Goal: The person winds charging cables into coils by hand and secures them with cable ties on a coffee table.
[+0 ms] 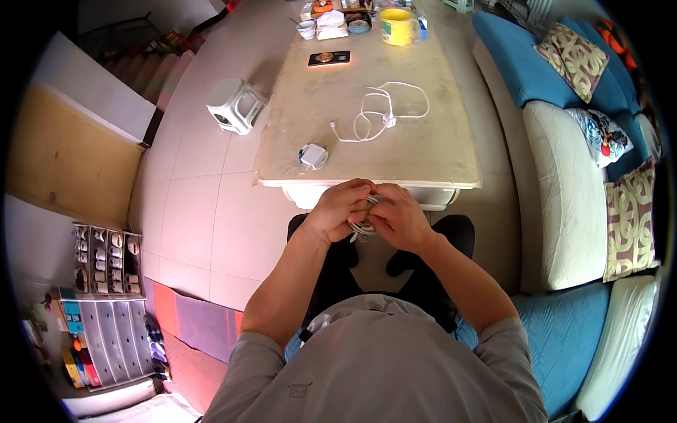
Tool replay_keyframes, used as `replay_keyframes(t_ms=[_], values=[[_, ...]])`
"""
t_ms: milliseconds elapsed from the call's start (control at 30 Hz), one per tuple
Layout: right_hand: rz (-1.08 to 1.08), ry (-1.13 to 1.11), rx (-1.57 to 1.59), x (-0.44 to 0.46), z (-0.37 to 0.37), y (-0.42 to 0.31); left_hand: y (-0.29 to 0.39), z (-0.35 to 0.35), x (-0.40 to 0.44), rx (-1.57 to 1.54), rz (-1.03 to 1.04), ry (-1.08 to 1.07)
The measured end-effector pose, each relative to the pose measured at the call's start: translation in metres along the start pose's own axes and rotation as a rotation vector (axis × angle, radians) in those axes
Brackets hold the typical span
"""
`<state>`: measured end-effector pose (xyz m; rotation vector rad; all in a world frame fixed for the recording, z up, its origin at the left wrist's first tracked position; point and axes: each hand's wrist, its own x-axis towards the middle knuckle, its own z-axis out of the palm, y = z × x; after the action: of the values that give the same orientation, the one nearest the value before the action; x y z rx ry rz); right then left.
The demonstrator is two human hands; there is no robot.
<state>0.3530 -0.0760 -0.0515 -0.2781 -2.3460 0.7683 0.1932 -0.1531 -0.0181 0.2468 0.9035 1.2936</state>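
Note:
In front of my lap, just short of the table's near edge, my left hand and my right hand meet around a coiled white cable. Both sets of fingers are closed on the loops, and the fingertips nearly touch at the top. Part of the coil is hidden behind the fingers. On the table ahead lies a white charger block with its cord wound round it. Farther right, a second white cable with a plug spreads in loose loops.
A phone lies toward the table's far end, near a tissue pack, a cup and a yellow container. A white stool stands left of the table. The sofa runs along the right.

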Motion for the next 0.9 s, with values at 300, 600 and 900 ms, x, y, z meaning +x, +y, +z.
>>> replay_keyframes(t_ms=[300,600,900], values=[[-0.009,0.121,0.085,-0.009,0.006,-0.006,0.012,-0.006,-0.005,0.298,-0.078,0.067],[0.264,0.270,0.291,-0.015,0.017,-0.003,-0.014,-0.022,0.004,0.203,-0.041,-0.009],[0.749,0.380,0.615,-0.013,0.020,0.003,-0.032,-0.017,0.009,0.327,-0.065,0.103]])
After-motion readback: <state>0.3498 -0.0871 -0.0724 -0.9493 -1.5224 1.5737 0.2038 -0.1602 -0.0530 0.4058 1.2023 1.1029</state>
